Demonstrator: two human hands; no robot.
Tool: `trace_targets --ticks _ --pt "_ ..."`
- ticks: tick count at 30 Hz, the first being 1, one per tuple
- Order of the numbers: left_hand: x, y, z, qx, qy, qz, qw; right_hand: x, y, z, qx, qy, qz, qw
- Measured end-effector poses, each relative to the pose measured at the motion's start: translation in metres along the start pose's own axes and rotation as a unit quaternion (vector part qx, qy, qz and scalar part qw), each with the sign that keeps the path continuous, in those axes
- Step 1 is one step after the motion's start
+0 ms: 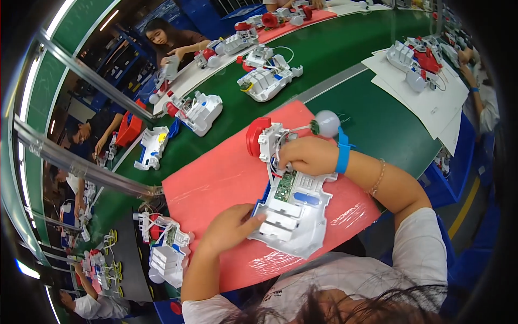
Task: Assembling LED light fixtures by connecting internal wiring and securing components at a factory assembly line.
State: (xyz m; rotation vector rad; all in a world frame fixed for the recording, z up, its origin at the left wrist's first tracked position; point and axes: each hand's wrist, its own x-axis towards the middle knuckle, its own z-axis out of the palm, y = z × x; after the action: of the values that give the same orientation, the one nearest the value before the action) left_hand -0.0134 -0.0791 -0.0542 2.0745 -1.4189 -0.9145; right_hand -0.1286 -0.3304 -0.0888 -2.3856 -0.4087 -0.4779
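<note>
A white plastic housing half (302, 232) lies on a pink sheet (210, 173) in front of me. It carries a green circuit board (285, 186), a blue oval part (307, 198) and white compartments. My left hand (229, 229) grips its lower left edge, thumb on top. Above the board my right hand (308, 156) is closed, fingertips pinched among thin wires; what they hold is hidden. Beyond the housing, wired to it, are a white bracket with a red round part (260, 137) and a white dome (327, 124). A blue strap (343, 150) circles my right wrist.
Similar half-built units stand on the green conveyor (226, 132), one of them (267, 75) straight ahead. Another unit (167, 251) is left of my left forearm. White sheets (445, 105) bear one more at the right, above a blue bin (453, 173). Other people work along the line.
</note>
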Motion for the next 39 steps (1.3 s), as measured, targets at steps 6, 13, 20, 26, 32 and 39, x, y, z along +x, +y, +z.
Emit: trace_targets --ticks 6,13,20,26,32,39 --pt "0.066 -0.025 -0.03 -0.364 0.176 -0.043 0.914 0.012 -0.028 0.015 0.157 0.124 0.142 0.969" --pt "0.132 -0.006 -0.024 -0.28 0.028 0.059 0.958 -0.01 -0.044 0.045 0.449 0.213 0.235 0.836" --pt "0.109 0.027 -0.01 -0.077 0.132 0.019 0.988 -0.015 -0.063 0.01 0.072 0.209 0.195 0.956" --pt "0.074 0.027 0.007 -0.191 0.276 0.054 0.941 -0.011 -0.041 0.022 0.249 0.325 0.275 0.87" --pt "0.067 0.005 -0.004 -0.39 0.298 0.057 0.87 0.006 -0.032 0.017 0.419 0.291 0.257 0.821" --pt "0.063 0.009 -0.01 -0.405 0.255 0.117 0.87 0.037 -0.07 -0.004 0.034 0.18 0.097 0.978"
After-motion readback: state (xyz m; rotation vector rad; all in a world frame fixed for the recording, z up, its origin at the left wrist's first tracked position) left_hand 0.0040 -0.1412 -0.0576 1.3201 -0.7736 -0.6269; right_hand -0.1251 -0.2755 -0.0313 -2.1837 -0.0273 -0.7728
